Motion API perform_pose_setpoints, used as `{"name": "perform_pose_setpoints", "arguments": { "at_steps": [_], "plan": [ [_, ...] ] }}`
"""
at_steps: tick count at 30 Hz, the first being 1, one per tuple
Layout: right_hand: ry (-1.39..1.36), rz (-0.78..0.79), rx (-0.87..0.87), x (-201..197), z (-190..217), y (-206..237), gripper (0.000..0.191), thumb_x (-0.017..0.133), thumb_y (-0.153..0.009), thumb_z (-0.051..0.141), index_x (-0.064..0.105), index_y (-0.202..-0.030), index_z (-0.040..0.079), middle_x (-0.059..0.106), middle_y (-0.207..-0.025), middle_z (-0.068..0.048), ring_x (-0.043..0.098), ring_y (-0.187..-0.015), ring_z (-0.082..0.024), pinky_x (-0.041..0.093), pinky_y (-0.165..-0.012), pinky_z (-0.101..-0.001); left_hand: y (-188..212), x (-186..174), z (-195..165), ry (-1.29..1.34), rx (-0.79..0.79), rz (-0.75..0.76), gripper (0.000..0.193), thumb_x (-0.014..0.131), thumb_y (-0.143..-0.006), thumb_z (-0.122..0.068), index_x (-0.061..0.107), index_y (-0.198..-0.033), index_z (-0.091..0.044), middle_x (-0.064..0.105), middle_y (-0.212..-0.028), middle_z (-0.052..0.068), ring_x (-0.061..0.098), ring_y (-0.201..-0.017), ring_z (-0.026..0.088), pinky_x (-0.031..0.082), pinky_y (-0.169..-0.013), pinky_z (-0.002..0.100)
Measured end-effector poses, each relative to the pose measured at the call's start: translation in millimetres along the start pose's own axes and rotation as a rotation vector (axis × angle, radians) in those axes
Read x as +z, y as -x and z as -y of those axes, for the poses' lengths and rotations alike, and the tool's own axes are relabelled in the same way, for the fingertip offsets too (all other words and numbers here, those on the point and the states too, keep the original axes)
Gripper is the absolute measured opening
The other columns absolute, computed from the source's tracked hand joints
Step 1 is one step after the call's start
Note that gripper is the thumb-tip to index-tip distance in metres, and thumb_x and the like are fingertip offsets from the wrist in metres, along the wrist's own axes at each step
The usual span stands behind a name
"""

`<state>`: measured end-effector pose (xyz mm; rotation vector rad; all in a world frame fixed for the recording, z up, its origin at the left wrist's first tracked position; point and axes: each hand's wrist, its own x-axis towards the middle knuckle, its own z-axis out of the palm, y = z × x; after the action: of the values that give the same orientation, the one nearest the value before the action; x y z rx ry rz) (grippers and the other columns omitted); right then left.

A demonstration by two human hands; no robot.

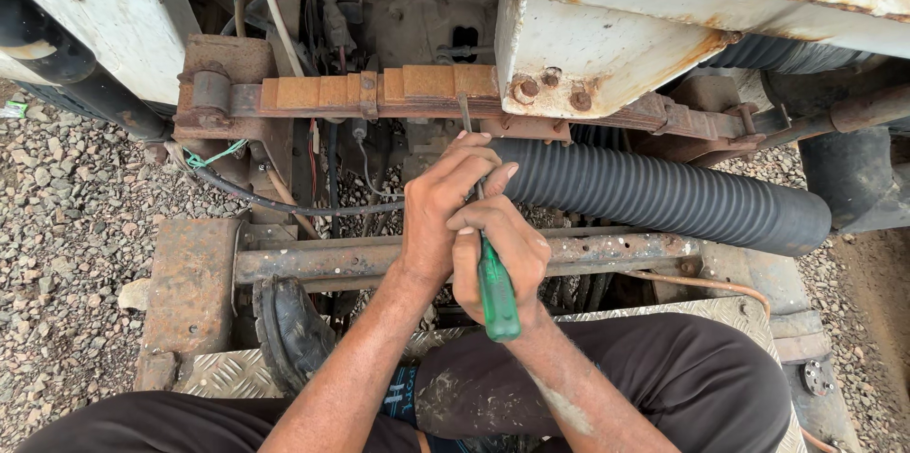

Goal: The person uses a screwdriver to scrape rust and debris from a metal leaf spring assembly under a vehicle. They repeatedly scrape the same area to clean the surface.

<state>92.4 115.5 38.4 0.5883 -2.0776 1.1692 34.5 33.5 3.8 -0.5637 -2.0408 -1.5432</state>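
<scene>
My right hand [502,249] grips a screwdriver with a green handle [496,294]. Its thin metal shaft [466,121] points up to the rusty leaf spring [379,91] under a white vehicle body. My left hand [445,202] wraps over the shaft just above the right hand, fingers resting against a black ribbed hose [654,192]. Both forearms reach forward from my lap.
A rusty crossbar [322,259] runs below the hands. My black shoe [289,330] rests on a chequered metal plate [218,372]. Wires and cables [284,202] hang at the left. Two rusted bolts [550,88] sit on a white bracket. Gravel [66,216] lies to both sides.
</scene>
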Motion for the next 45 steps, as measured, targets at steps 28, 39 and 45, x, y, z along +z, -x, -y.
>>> {"name": "perform_pose_setpoints", "arguments": {
  "at_steps": [28,39,45],
  "plan": [
    [-0.035,-0.025,0.042,0.8,-20.2,-16.7,0.008,0.055,-0.093,-0.004,0.062,-0.096,0.0,0.062,-0.087,-0.012,0.063,-0.074,-0.019,0.053,-0.069,-0.032,2.3,7.4,25.4,-0.129,0.003,0.142,0.045,0.068,-0.09,-0.002,0.065,-0.133,-0.013,0.056,-0.154,0.01,0.046,-0.149,0.034,0.04,-0.124,0.052],
    [-0.014,-0.027,0.027,-6.1,-16.9,-9.0,0.006,0.055,-0.092,-0.003,0.06,-0.092,0.0,0.06,-0.083,-0.011,0.062,-0.069,-0.019,0.051,-0.064,-0.0313,3.7,6.3,2.6,-0.119,-0.04,0.11,0.037,0.065,-0.092,-0.004,0.066,-0.129,-0.009,0.061,-0.148,0.01,0.05,-0.147,0.032,0.034,-0.128,0.053],
    [-0.018,-0.002,0.067,-3.0,-20.4,-14.0,0.006,0.055,-0.094,-0.003,0.061,-0.093,-0.002,0.059,-0.084,-0.013,0.059,-0.067,-0.019,0.048,-0.064,-0.0299,-13.0,2.1,13.0,-0.113,0.064,0.113,0.044,0.066,-0.082,-0.005,0.065,-0.126,-0.002,0.061,-0.146,0.015,0.05,-0.144,0.036,0.034,-0.125,0.056]
  ]
}}
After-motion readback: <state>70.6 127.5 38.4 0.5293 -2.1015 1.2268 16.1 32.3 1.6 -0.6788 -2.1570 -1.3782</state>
